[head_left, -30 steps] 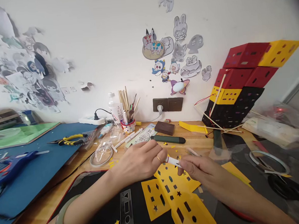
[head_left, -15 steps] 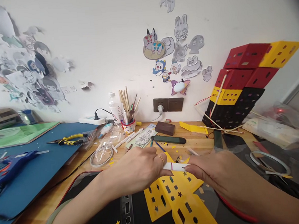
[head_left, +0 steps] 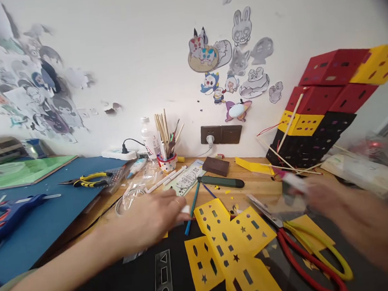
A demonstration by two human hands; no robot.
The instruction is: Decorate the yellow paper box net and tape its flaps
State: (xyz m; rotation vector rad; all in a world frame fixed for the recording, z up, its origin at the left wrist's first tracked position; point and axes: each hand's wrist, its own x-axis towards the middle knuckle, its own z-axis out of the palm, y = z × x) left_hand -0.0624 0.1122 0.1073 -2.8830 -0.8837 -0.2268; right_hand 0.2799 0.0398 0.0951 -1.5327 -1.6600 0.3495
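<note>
- Head view: the right hand point(head_left: 334, 206) grips a white marker point(head_left: 294, 182), its magenta end aimed left and slightly away from the wearer, its long axis slanting back rightward into the hand.
- Motion blurs the marker, held above the desk point(head_left: 250, 189) in front of the stacked red, yellow and black boxes point(head_left: 315, 119); its fingers are closed around the white barrel.
- The left hand point(head_left: 149, 221) curls its fingers shut on a small white piece point(head_left: 185, 211), whose plain, blunt end juts rightward near a teal pen point(head_left: 192, 210).
- A polka-dot cup point(head_left: 167, 164) carries wooden sticks, brushes and pens, most leaning, beside a clear, white-capped bottle point(head_left: 150, 139).
- Scissors point(head_left: 279, 223) with red and yellow handles lie beside the yellow cut-out card point(head_left: 229, 245), blades pointing away and left.
</note>
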